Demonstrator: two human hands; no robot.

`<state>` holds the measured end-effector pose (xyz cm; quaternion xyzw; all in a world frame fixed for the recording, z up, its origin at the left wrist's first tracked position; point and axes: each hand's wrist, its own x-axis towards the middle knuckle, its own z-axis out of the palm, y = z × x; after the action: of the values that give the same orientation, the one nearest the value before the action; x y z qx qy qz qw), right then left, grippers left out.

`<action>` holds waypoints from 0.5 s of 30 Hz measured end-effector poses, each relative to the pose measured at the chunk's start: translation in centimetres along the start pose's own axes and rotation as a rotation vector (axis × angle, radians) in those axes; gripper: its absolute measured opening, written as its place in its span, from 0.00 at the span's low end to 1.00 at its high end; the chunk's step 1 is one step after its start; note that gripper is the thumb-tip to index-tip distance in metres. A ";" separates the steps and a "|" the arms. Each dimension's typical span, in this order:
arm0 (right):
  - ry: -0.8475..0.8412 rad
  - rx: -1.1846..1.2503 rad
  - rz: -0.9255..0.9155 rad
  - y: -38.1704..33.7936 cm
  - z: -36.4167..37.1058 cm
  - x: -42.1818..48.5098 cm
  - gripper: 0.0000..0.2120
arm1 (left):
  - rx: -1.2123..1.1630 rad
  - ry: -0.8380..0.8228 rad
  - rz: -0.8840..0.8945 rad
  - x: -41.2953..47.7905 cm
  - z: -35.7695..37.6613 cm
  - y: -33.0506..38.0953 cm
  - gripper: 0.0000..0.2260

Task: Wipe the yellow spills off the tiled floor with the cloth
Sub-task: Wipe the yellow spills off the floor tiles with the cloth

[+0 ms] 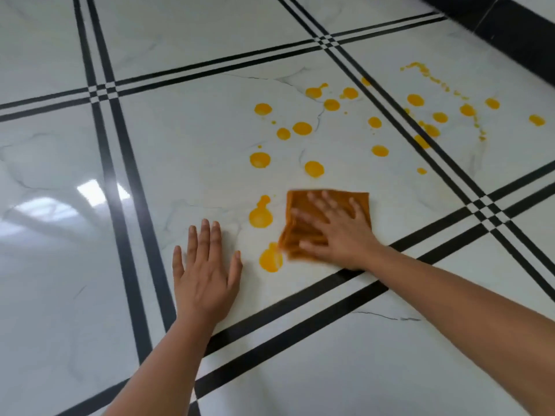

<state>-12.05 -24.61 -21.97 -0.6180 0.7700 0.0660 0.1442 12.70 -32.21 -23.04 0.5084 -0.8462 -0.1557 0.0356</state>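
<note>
A folded orange-brown cloth (300, 202) lies flat on the white marble tile floor (195, 145). My right hand (336, 232) presses on it with spread, straight fingers. Just left of the cloth sit two large yellow spills (260, 216), the nearer spill (271, 258) touching the cloth's lower corner. Several more yellow drops (313, 169) dot the tile beyond, and others (440, 117) lie across the black lines on the far right tile. My left hand (205, 270) rests flat on the floor, left of the spills.
Double black grout lines (120, 163) cross the floor between tiles. A dark wall base (516, 28) runs along the top right. A thin crack (387, 316) marks the near tile under my right forearm.
</note>
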 end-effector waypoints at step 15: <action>0.070 0.067 0.131 -8.1 -1.4 6.9 0.28 | 0.013 -0.041 0.046 -1.7 -0.9 -5.6 0.34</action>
<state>-5.77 -33.31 -22.14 -0.5630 0.8152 0.0278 0.1329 18.46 -33.37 -23.68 0.4856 -0.8593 -0.1597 0.0187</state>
